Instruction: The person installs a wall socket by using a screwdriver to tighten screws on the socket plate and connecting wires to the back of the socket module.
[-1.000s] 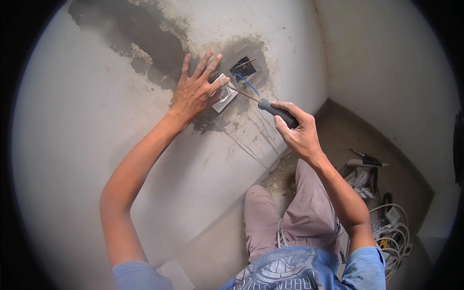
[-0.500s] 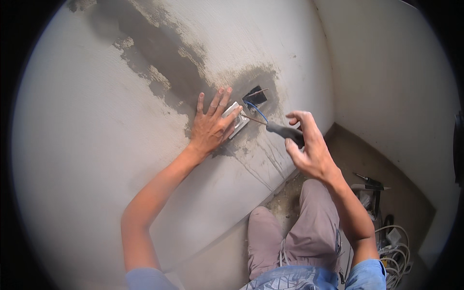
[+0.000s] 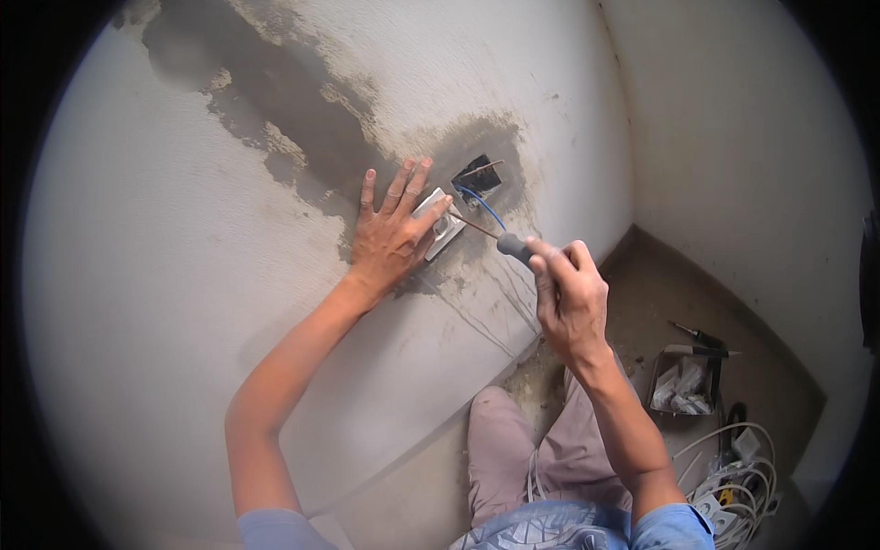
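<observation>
A white wall socket [image 3: 446, 240] is against the wall, with my left hand [image 3: 387, 240] spread over its left side. My forefinger and thumb hold it there, while the other fingers rest on the wall. My right hand [image 3: 576, 298] is wrapped round the dark handle of a screwdriver [image 3: 513, 246]. Its thin shaft points at the upper right edge of the socket; whether the tip sits in a screw is too small to tell. Just above the socket is a dark square wall box [image 3: 479, 176]. A blue wire [image 3: 484, 202] curves out of it, and a brownish wire [image 3: 489, 169] crosses its opening.
Grey mortar [image 3: 307, 115] runs in a band up the wall. By the skirting on the right floor lie a dark tool [image 3: 697, 335], an open box [image 3: 683, 385] with pale scraps, and coiled white cable [image 3: 756, 486] among small parts. My knees are bent below the wall.
My right fingers, loosely spread round the screwdriver handle before, have closed on it. The right hand has turned and shifted slightly down and left. My left hand keeps its hold on the socket.
</observation>
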{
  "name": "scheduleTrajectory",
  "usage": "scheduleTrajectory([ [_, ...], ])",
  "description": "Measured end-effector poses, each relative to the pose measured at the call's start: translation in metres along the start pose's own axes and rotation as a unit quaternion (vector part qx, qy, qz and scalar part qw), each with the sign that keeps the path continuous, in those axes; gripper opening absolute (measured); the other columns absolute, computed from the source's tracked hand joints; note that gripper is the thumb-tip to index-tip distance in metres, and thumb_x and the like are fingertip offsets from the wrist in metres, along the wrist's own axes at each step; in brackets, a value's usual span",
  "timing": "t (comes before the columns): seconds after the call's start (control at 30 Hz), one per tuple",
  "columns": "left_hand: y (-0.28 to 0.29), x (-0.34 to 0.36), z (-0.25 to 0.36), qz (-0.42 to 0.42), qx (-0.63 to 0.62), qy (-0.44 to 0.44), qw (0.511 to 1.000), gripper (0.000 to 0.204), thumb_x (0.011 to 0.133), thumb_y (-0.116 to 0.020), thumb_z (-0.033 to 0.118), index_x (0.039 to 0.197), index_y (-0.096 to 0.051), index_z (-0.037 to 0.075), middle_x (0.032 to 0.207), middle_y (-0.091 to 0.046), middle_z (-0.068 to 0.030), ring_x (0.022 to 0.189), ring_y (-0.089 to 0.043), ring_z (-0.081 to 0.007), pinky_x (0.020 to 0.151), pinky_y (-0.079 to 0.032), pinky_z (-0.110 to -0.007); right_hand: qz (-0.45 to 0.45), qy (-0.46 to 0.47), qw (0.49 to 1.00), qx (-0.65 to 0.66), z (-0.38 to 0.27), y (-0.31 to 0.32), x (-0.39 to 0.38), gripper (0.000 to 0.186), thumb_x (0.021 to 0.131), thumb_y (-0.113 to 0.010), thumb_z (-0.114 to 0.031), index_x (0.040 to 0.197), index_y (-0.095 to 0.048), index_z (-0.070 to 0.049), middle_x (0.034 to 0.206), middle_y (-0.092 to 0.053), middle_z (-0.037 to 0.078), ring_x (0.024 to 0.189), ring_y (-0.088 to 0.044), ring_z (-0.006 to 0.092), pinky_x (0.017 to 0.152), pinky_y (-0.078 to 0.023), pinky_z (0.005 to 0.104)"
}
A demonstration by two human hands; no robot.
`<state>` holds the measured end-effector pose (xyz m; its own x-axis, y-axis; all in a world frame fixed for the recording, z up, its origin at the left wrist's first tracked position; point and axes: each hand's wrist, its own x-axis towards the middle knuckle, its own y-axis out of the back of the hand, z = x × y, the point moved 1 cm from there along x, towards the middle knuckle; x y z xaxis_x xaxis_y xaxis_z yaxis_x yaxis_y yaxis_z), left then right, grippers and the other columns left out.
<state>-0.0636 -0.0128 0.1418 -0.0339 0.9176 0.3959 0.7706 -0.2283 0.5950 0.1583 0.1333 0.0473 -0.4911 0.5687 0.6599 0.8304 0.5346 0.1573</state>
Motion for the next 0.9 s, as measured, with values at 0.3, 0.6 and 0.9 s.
scheduleTrajectory([
  [0.3,-0.001,-0.001,0.0,-0.001,-0.003,-0.003,1.0,0.041,0.089,-0.07,0.034,0.129,-0.067,0.043,0.169,-0.028,0.0004,0.158,-0.017,-0.0185,0.13,0.002,-0.053,0.011,-0.012,1.0,-0.01,0.003,0.0,0.002,0.054,0.097,-0.066,-0.012,0.149,-0.049,-0.012,0.095,-0.055,0.016,0.075,-0.061,0.031,0.067,-0.05,0.044],
  [0.6,0.001,0.0,0.001,-0.004,-0.004,0.0,1.0,0.041,0.089,-0.07,0.035,0.128,-0.067,0.043,0.168,-0.03,-0.0004,0.158,-0.018,-0.0199,0.129,0.002,-0.054,0.0,-0.009,0.999,-0.034,0.006,-0.003,-0.002,0.058,0.097,-0.067,-0.014,0.151,-0.047,-0.01,0.093,-0.056,0.017,0.076,-0.06,0.033,0.067,-0.05,0.0424],
  [0.9,-0.003,-0.002,-0.001,0.005,-0.004,0.0,1.0,0.039,0.09,-0.069,0.036,0.128,-0.067,0.043,0.168,-0.031,0.0006,0.157,-0.019,-0.0192,0.129,0.002,-0.054,0.007,-0.027,0.999,-0.039,0.001,-0.003,0.0,0.046,0.095,-0.068,-0.008,0.141,-0.06,-0.012,0.096,-0.057,0.014,0.075,-0.063,0.0298,0.064,-0.052,0.0409],
])
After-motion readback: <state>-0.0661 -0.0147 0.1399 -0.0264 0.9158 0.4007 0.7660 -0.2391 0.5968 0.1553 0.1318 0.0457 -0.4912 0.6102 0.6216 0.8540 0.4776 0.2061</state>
